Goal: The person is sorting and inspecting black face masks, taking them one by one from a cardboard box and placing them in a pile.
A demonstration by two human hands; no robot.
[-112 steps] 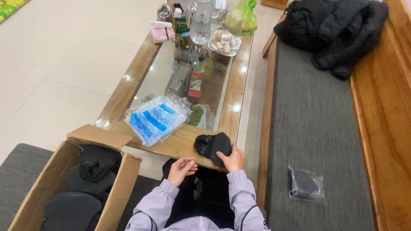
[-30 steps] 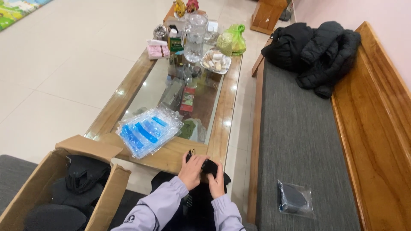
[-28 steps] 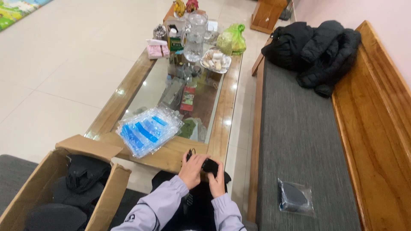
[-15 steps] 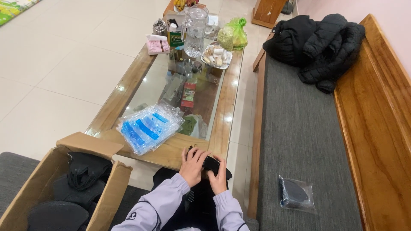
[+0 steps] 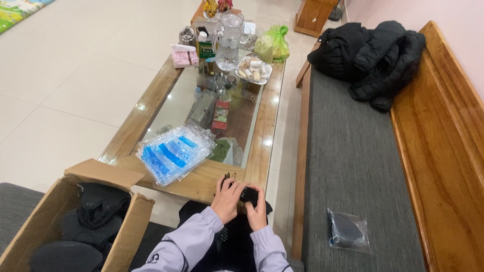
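Both hands have come together since the earlier frame, when the right one pinned a spread black item on the table edge and the left lay apart; the item is now gathered into a tight bundle between them. Left hand (image 5: 228,199) is curled over the near side of the small black fabric item (image 5: 247,194), fingers closed onto it. Right hand (image 5: 258,211) grips the same item from below and to the right, fingers wrapped round. The bundle sits just off the near edge of the wood-framed glass coffee table (image 5: 262,136), above the person's lap.

Judgement on handling: the item looks soft, light and limp, not fragile. It would likely unfold if released, so a hold across the folded middle, pressing the layers together, seems soundest.

Surroundings noted:
- A stack of clear plastic bags with blue panels (image 5: 171,156) lies on the table, near the left hand but apart from it.
- An open cardboard box (image 5: 128,221) holding dark items stands to the person's left.
- One sealed clear bag with a dark item (image 5: 347,231) lies on the grey bench cushion (image 5: 348,151) to the right, well apart from the hands.
- A black padded jacket (image 5: 373,55) is heaped at the far end of the bench.
- A glass jug (image 5: 229,35) and a green bag (image 5: 275,43) stand at the table's far end.
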